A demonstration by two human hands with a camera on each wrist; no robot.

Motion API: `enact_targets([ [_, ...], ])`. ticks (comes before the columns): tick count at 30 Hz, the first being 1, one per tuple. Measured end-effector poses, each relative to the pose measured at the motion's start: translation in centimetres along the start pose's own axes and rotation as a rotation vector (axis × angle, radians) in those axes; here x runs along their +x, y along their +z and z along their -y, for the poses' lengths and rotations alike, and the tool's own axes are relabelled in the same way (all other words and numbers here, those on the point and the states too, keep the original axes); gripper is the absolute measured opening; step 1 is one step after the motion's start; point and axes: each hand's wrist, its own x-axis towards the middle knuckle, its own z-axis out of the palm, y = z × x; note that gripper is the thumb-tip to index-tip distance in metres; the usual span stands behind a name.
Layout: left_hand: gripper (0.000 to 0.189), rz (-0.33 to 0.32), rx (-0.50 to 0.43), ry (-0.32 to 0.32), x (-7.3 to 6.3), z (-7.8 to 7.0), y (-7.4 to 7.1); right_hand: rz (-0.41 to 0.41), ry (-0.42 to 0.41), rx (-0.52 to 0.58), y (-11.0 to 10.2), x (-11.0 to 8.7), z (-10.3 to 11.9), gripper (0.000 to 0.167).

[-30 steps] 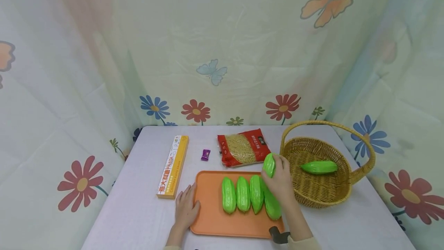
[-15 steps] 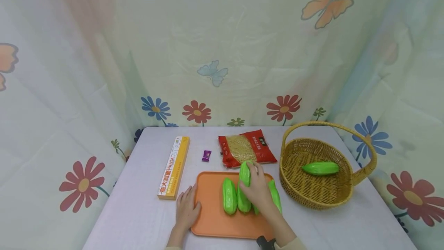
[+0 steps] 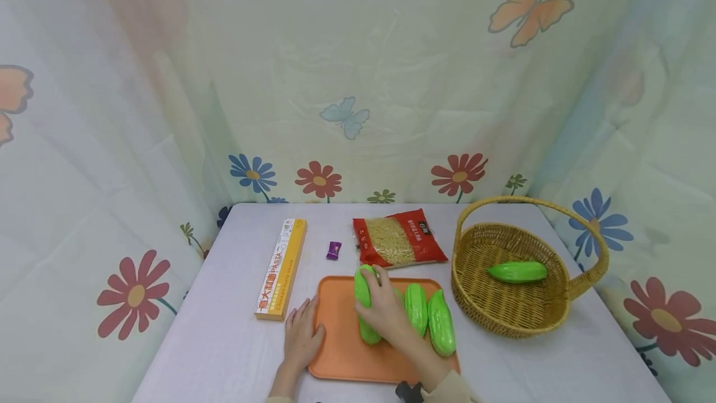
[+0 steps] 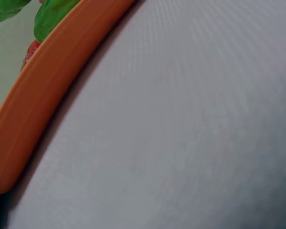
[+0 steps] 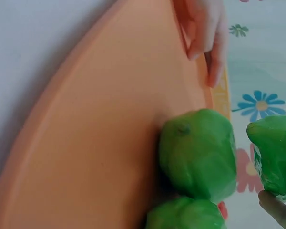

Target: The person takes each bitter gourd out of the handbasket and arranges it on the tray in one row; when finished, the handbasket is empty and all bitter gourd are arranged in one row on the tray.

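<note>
My right hand [image 3: 383, 310] grips a long, glossy, ridged green vegetable [image 3: 362, 288], its exact kind unclear. It is above the left end of the orange tray [image 3: 338, 353], over another such vegetable [image 3: 369, 333] lying there. In the right wrist view my fingertips [image 5: 275, 207] hold the raised vegetable [image 5: 276, 152], apart from those on the tray. More of the same lie to the right, including a vegetable [image 3: 416, 308] and the rightmost vegetable [image 3: 442, 323]; my right hand partly covers one. My left hand [image 3: 302, 338] rests at the tray's left rim, fingers extended.
A wicker basket [image 3: 467, 303] with a tall handle stands right of the tray, one green vegetable [image 3: 517, 271] inside. Behind the tray lie a red pasta bag [image 3: 399, 238] and a small purple packet [image 3: 333, 250]. A yellow-white pasta box [image 3: 281, 269] lies at left.
My right hand has carried the held green vegetable leftward across the tray, from over the rightmost vegetable to over the leftmost one. My left hand has stayed at the rim.
</note>
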Motion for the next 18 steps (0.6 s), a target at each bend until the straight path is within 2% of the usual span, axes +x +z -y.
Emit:
enact_targets([
  [7,0.062,0.0,0.015,0.002,0.0,0.1,0.0,0.064,-0.032,-0.046,1.6,0.1,0.4,0.063],
  [11,0.061,-0.005,0.017,0.007,0.1,0.2,0.1,0.061,-0.04,-0.054,2.2,0.2,0.8,0.063],
  [18,0.058,-0.066,-0.033,0.025,0.0,0.5,0.2,0.026,-0.087,-0.128,3.4,0.1,0.8,0.062],
])
